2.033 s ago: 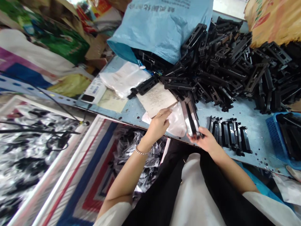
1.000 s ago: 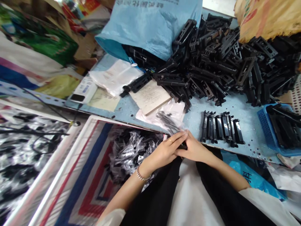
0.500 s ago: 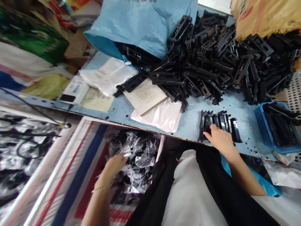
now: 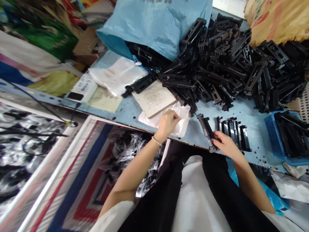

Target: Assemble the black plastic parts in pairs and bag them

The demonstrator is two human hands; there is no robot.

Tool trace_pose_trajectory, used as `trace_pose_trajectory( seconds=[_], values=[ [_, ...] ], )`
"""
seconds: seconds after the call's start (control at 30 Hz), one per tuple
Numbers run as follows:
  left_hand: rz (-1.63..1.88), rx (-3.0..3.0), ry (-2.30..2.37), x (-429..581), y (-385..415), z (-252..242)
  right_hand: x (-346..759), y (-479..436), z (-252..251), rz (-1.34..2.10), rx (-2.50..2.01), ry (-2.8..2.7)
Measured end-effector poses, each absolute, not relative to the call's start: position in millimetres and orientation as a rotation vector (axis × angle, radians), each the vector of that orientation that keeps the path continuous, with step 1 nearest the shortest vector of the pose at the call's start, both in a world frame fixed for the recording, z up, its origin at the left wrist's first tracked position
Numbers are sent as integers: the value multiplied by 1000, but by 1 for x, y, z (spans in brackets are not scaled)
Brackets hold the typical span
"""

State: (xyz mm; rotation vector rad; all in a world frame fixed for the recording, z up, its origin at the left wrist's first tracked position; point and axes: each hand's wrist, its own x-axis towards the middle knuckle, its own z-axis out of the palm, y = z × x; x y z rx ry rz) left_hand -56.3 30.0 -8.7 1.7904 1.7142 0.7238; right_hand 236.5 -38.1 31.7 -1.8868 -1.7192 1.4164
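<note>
My right hand [image 4: 225, 142] grips the lower end of a black slotted plastic part [image 4: 206, 132], tilted at the table's front edge. Beside it, several similar black parts [image 4: 233, 129] lie in a row on the table. My left hand [image 4: 169, 121] is over a stack of clear plastic bags [image 4: 182, 126], with thumb and fingers pinched together. What its fingertips hold, if anything, is too small to make out. A pale square board [image 4: 155, 100] lies partly on the bags, just behind my left hand.
A big heap of black parts [image 4: 224, 71] covers the back of the blue table [image 4: 130, 116], by a blue sack [image 4: 154, 25]. On the right stands a blue basket [image 4: 271, 129] of parts. Below left, a striped-lined bin [image 4: 84, 190] holds bagged parts [image 4: 132, 151].
My left hand has left the bagged parts in the bin and moved up and right to the plastic bags. My right hand has taken one black part out of the row.
</note>
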Motion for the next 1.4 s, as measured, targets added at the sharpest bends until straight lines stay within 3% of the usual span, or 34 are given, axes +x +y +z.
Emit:
trace_pose_trajectory(
  seconds=[0.17, 0.33, 0.53, 0.73, 0.87, 1.1, 1.17, 1.3, 1.4],
  values=[
    [746, 1379, 1566, -81, 39, -8, 201, -22, 22, 1709, -1340, -950],
    [826, 1424, 1578, -74, 33, -11, 127, 19, 12, 1780, -891, -642],
    [762, 2150, 1707, -93, 18, 1, 103, 25, 4, 1687, -1104, -731],
    [856, 2089, 1517, -103, 15, 9, 159, -30, -3, 2400, -946, -581],
    [916, 2153, 1335, -87, -9, 20, 156, -33, -21, 2612, -842, -284],
    [829, 2297, 967, -40, -63, 33, 130, -31, -10, 1972, -1143, -812],
    [826, 2313, 1021, -39, -73, 37, 132, -38, 6, 1790, -1248, -1157],
    [750, 2234, 1252, -88, -105, 52, 160, -48, 42, 1770, -1218, -1699],
    [431, 2055, 1491, -158, -129, 39, 201, -46, 62, 1274, -1715, -2017]
  ],
)
